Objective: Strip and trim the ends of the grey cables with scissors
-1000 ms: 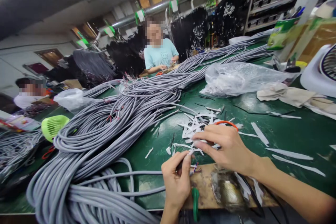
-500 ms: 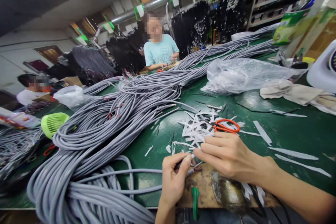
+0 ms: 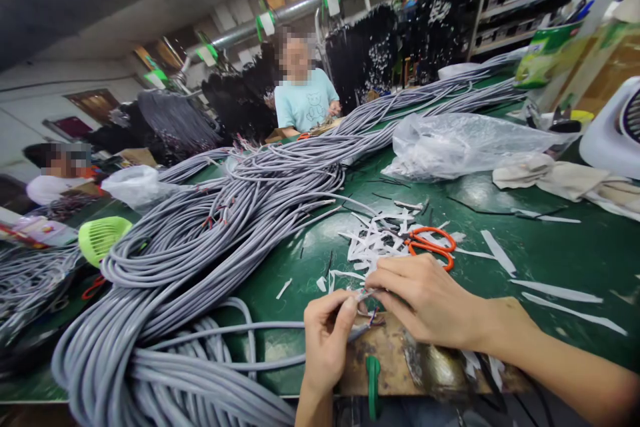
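Observation:
My left hand (image 3: 327, 333) is closed, thumb against forefinger, around the end of a grey cable (image 3: 280, 325) that runs in from the left. Thin coloured wires show at its fingertips. Just touching it from the right, my right hand (image 3: 425, 300) pinches at those cable wires; its fingertips are partly hidden. Some loose wire ends (image 3: 373, 319) stick out below the fingers, above a worn wooden board (image 3: 390, 370). Orange-handled scissors (image 3: 431, 230) lie just beyond my right hand, beside a heap of white strips (image 3: 373, 240).
Large coils of grey cable (image 3: 200, 273) cover the left and middle of the green table (image 3: 290, 260). A clear plastic bag (image 3: 450, 143), a cloth (image 3: 565, 177) and a white fan (image 3: 613, 127) sit at right. A green clamp (image 3: 373, 380) grips the board. Two people sit across.
My right fingers have shifted slightly and coloured wires now show at the left fingertips. Both hands stay close together. The people opposite have moved only slightly.

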A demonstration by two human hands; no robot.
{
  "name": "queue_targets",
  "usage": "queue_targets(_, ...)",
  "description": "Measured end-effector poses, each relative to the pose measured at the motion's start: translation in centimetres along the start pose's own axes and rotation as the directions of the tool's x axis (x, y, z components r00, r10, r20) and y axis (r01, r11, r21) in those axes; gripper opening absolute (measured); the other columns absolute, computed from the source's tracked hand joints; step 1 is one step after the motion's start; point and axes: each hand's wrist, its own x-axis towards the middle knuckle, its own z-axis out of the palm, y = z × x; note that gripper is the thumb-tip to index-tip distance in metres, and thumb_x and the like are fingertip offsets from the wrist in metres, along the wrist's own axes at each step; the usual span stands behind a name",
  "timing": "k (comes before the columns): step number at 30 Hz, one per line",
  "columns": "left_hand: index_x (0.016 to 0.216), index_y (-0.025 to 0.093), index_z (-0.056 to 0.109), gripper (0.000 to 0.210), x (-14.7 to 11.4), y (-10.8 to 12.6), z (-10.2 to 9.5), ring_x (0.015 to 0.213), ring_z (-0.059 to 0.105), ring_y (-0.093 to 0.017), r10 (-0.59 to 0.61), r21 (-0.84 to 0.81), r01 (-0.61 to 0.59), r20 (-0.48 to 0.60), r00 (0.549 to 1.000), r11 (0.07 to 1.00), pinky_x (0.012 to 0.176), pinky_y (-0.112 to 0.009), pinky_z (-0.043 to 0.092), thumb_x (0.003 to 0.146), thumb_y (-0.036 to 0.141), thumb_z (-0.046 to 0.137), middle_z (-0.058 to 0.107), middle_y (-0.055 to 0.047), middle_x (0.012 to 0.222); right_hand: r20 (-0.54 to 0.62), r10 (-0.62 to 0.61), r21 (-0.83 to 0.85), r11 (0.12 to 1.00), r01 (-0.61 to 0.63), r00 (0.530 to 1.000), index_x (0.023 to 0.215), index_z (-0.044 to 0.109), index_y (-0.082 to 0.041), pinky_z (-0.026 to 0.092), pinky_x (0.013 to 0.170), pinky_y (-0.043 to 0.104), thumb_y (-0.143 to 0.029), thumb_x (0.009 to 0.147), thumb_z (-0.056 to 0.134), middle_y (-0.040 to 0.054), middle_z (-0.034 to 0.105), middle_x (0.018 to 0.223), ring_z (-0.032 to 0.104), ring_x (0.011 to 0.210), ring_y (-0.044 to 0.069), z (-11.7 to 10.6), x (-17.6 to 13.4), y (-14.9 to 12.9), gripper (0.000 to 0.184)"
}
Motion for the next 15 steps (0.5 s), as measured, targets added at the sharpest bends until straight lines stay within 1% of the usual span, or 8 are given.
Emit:
queue_targets(4,0.075,0.012,0.065,0.026,-0.2,-0.6,0.3,0.052,0.053,-0.011,-0.034,0.06,0.041,-0.108,0.994,0.997,0.048,-0.019,0.04,0.083,0.033,0.052,0.061,-0.003,0.062,0.026,-0.035,0.162,0.986,0.03,0.999,0.086,0.059,-0.015,0.031,0.056,0.023,-0.014,0.083,0.046,0.0014,0.057,0.07,0.05,0.063,0.012,-0.2,-0.2,-0.3,0.014)
queue_targets(6,0.078,0.013,0.066,0.022,-0.2,-0.7,0.7,0.058,0.056,-0.013,0.026,0.166,-0.008,-0.109,0.994,0.986,0.053,-0.02,0.043,0.084,0.028,0.051,0.063,-0.003,0.066,0.012,-0.037,0.201,0.979,0.034,0.999,0.087,0.06,-0.015,0.033,0.057,0.023,-0.014,0.083,0.045,0.0018,0.058,0.069,0.05,0.063,0.012,-0.2,-0.2,-0.4,0.015)
queue_targets(7,0.078,0.014,0.066,0.02,-0.2,-0.6,0.9,0.06,0.056,-0.014,0.073,0.23,-0.052,-0.082,0.994,0.972,0.056,-0.021,0.043,0.084,0.025,0.051,0.063,-0.004,0.067,0.008,-0.022,0.217,0.976,0.02,1.0,0.087,0.06,-0.015,0.033,0.057,0.023,-0.014,0.083,0.045,0.0021,0.058,0.07,0.051,0.064,0.012,-0.2,-0.2,-0.4,0.016)
queue_targets(9,0.076,0.014,0.066,0.019,-0.2,-0.5,1.2,0.06,0.055,-0.013,0.154,0.34,-0.152,0.02,0.988,0.928,0.057,-0.022,0.043,0.084,0.02,0.05,0.061,-0.003,0.065,0.002,0.047,0.246,0.968,-0.047,0.999,0.085,0.06,-0.015,0.035,0.058,0.023,-0.014,0.083,0.045,0.0026,0.059,0.071,0.052,0.065,0.012,-0.1,0.0,-0.2,0.015)
queue_targets(11,0.078,0.015,0.067,0.018,-0.3,-0.5,1.2,0.06,0.054,-0.013,0.184,0.394,-0.22,0.127,0.975,0.893,0.057,-0.022,0.042,0.084,0.016,0.05,0.059,-0.004,0.066,0.003,0.155,0.269,0.951,-0.15,0.988,0.081,0.06,-0.015,0.036,0.057,0.022,-0.015,0.082,0.046,0.0022,0.06,0.07,0.051,0.062,0.012,-0.1,0.3,0.2,0.013)
queue_targets(12,0.084,0.015,0.067,0.017,-0.3,-0.6,1.1,0.062,0.055,-0.013,0.189,0.396,-0.238,0.16,0.969,0.887,0.057,-0.022,0.043,0.084,0.015,0.049,0.06,-0.004,0.069,0.007,0.213,0.276,0.939,-0.207,0.977,0.079,0.059,-0.015,0.036,0.056,0.021,-0.016,0.083,0.046,0.0017,0.06,0.069,0.05,0.06,0.011,0.0,0.4,0.4,0.014)
queue_targets(14,0.102,0.016,0.064,0.023,-0.5,-0.7,0.7,0.072,0.058,-0.015,0.204,0.374,-0.254,0.17,0.964,0.892,0.064,-0.023,0.045,0.085,0.014,0.048,0.063,-0.007,0.082,0.024,0.309,0.281,0.911,-0.303,0.951,0.074,0.059,-0.015,0.034,0.052,0.021,-0.018,0.084,0.045,0.0001,0.058,0.063,0.047,0.054,0.01,0.1,0.7,0.7,0.017)
queue_targets(15,0.109,0.017,0.061,0.027,-0.5,-0.9,0.5,0.079,0.059,-0.016,0.211,0.359,-0.25,0.143,0.967,0.899,0.069,-0.024,0.046,0.085,0.014,0.047,0.064,-0.008,0.089,0.04,0.334,0.281,0.901,-0.331,0.942,0.072,0.059,-0.014,0.033,0.051,0.02,-0.019,0.084,0.045,-0.0005,0.057,0.06,0.046,0.052,0.009,0.1,0.8,0.8,0.019)
